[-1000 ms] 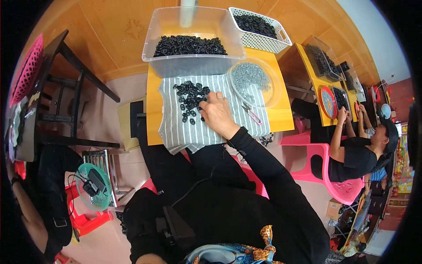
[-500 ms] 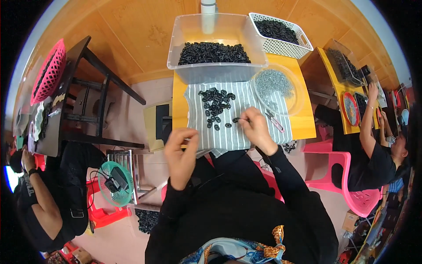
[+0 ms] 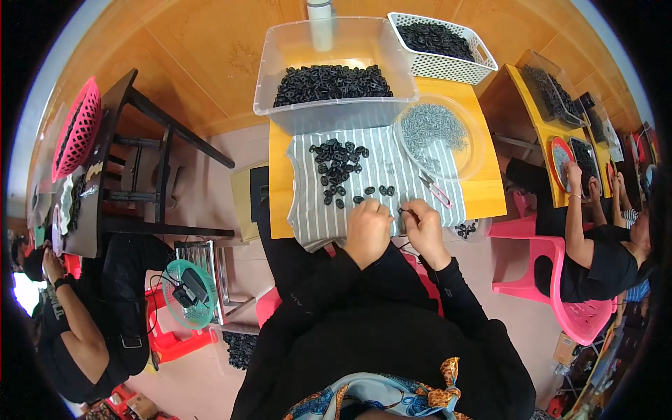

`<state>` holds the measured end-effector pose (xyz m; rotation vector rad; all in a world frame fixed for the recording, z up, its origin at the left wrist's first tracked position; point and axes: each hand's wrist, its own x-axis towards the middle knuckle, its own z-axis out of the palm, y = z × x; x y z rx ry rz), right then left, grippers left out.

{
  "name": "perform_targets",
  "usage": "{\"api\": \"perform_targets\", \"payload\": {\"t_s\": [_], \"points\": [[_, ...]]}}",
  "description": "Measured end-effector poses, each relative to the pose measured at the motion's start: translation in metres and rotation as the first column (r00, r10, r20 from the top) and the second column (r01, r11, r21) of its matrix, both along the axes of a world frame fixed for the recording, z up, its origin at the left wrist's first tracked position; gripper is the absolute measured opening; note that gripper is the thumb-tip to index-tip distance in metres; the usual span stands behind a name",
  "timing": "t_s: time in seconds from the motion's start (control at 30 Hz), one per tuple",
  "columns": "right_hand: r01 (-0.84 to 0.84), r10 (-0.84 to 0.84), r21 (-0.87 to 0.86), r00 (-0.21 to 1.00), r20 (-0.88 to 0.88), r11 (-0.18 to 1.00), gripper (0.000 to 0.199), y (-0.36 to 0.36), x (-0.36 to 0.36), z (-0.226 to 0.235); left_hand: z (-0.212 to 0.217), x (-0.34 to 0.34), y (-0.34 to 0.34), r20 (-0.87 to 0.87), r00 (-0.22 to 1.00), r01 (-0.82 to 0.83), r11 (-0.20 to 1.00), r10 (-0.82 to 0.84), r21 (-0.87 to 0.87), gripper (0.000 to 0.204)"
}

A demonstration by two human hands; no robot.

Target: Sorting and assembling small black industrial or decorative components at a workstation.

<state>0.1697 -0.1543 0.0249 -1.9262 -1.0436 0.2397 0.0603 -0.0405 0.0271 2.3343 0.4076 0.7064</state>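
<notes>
Both hands are close together over the near edge of a grey-and-white striped cloth (image 3: 315, 217). My left hand (image 3: 369, 232) is closed with its fingers curled down; whatever lies inside them is hidden. A black oval piece with a hole lies at its fingertips. My right hand (image 3: 427, 231) pinches a small black oval piece (image 3: 402, 211) between thumb and fingers. Beyond the hands, a few black oval pieces (image 3: 386, 190) lie apart from a loose pile of several more (image 3: 339, 161). Pink-handled thread snips (image 3: 439, 192) rest on the cloth to the right.
A clear bin (image 3: 336, 115) of black pieces stands behind the cloth. Right of it are a white basket (image 3: 455, 70) of black pieces and a round clear tray (image 3: 470, 168) of small silvery parts. Co-workers sit left and right; a pink chair (image 3: 553, 280) stands at right.
My left hand has moved right and forward from the cloth's left edge and curled closed. My right hand has come back toward me. Loose black pieces now lie beside the pile.
</notes>
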Motion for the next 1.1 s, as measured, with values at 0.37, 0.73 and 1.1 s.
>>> {"api": "perform_targets", "payload": {"t_s": [0.37,0.73,1.1], "points": [[0.168,0.050,0.261,0.746,-0.664,0.950,0.017,0.003,-0.007,-0.004,-0.013,0.009,-0.003,0.020,0.999,-0.041,0.993,0.039,0.109,0.009],[0.060,0.142,0.333,0.823,-0.550,0.941,0.014,0.018,-0.028,0.024,0.002,-0.024,0.004,0.283,0.950,0.222,0.347,0.135,-0.911,0.008],[0.047,0.094,0.343,0.919,-0.383,0.938,0.013,0.027,-0.041,0.026,-0.002,-0.032,0.003,0.387,0.889,0.328,0.250,0.244,-0.911,0.010]]}}
